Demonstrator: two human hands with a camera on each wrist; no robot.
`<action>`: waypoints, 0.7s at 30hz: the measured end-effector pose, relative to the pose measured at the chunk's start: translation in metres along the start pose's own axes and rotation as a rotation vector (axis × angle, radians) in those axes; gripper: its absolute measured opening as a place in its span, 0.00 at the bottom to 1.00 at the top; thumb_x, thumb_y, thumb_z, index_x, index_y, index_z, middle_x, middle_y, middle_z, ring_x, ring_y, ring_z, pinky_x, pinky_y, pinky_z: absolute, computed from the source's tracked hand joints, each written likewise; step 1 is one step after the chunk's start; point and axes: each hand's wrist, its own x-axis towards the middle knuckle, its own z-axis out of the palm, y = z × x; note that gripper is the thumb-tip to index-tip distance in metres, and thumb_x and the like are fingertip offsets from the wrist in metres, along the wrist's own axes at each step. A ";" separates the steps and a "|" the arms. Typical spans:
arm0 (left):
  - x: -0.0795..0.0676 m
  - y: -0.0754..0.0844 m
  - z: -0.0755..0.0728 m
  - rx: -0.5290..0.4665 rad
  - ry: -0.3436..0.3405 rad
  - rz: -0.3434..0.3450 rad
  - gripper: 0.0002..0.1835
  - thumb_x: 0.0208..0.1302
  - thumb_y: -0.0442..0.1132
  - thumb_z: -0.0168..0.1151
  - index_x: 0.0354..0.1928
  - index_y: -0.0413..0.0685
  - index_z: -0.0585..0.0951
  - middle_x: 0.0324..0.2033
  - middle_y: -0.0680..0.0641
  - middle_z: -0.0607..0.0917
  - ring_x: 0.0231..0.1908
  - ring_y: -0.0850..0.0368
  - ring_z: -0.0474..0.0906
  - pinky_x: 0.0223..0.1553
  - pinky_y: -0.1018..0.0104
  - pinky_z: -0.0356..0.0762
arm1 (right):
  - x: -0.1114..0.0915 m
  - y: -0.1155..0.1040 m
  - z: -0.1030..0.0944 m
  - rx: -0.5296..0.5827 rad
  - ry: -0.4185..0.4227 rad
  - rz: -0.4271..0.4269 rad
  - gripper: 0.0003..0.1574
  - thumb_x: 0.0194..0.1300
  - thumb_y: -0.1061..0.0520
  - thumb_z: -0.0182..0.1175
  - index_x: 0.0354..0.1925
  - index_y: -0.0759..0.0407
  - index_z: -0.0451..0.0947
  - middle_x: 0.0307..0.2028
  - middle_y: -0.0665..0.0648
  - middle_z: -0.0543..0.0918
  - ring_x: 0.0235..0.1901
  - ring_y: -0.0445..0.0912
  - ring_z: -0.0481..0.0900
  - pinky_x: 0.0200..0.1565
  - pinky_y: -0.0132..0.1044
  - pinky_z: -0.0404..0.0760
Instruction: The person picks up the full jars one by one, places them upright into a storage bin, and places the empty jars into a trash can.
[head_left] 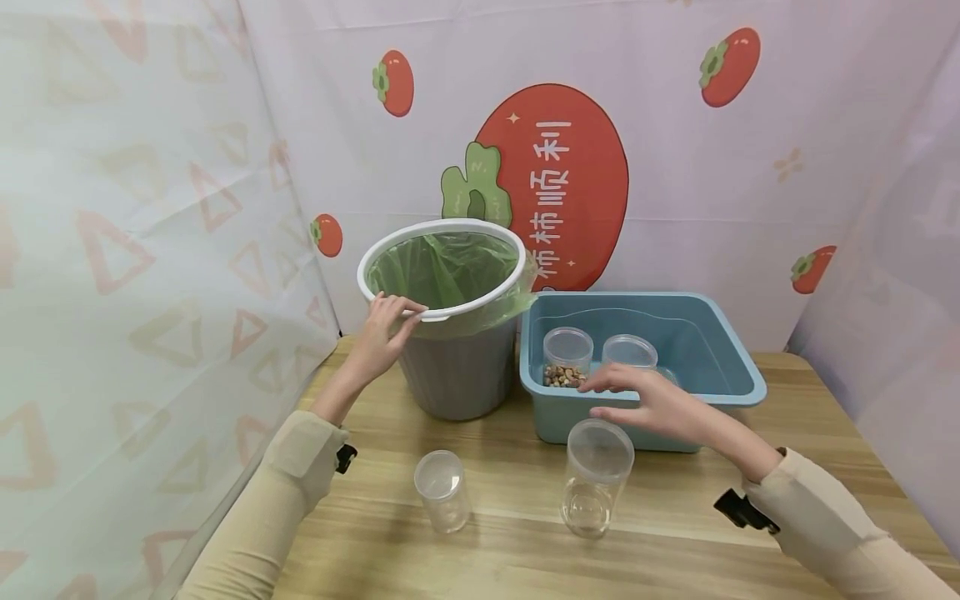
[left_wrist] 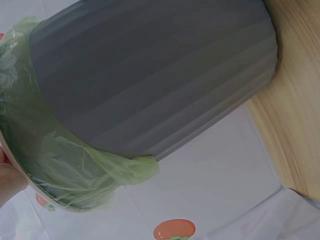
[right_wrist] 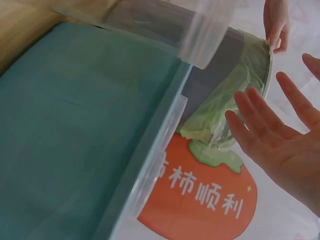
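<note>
My left hand (head_left: 384, 335) pinches the white rim (head_left: 480, 303) of a grey trash bin (head_left: 461, 379) between thumb and fingers, at its near left side. A thin green trash bag (head_left: 442, 267) lines the bin and hangs out over the rim. My right hand (head_left: 660, 402) holds nothing; in the right wrist view its fingers (right_wrist: 262, 117) are spread and nearly straight. It hovers just above the lid of a tall clear jar (head_left: 588, 500), in front of a blue tub (head_left: 716, 398). A smaller clear lidded jar (head_left: 444, 496) stands upright to the left.
Inside the tub are a clear jar (head_left: 567, 350) with brown nut-like pieces and another lidded jar (head_left: 628, 350), partly behind my right hand. Tub and bin stand side by side at the back of the wooden table (head_left: 517, 558). Printed curtains (head_left: 675, 192) hang behind and at both sides.
</note>
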 end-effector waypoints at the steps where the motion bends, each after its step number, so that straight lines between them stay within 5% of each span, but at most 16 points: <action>1: 0.000 0.000 0.000 0.002 0.001 0.002 0.05 0.58 0.27 0.53 0.36 0.36 0.76 0.33 0.39 0.78 0.40 0.45 0.70 0.59 0.44 0.43 | -0.003 0.001 0.002 -0.013 0.007 -0.017 0.18 0.54 0.57 0.62 0.46 0.55 0.75 0.42 0.49 0.78 0.42 0.44 0.75 0.42 0.43 0.75; 12: -0.001 0.000 0.000 0.000 0.007 0.002 0.05 0.58 0.27 0.53 0.37 0.36 0.76 0.33 0.39 0.78 0.40 0.45 0.71 0.59 0.44 0.43 | -0.025 0.009 0.019 -0.128 0.031 -0.081 0.20 0.50 0.54 0.65 0.44 0.53 0.76 0.45 0.49 0.75 0.48 0.45 0.72 0.43 0.39 0.74; 21: 0.000 0.002 0.000 0.002 0.005 0.006 0.05 0.59 0.27 0.53 0.37 0.36 0.76 0.33 0.39 0.77 0.40 0.45 0.71 0.59 0.44 0.44 | -0.040 0.014 0.032 -0.079 0.020 -0.017 0.25 0.51 0.49 0.64 0.49 0.49 0.74 0.51 0.50 0.72 0.51 0.47 0.70 0.45 0.39 0.73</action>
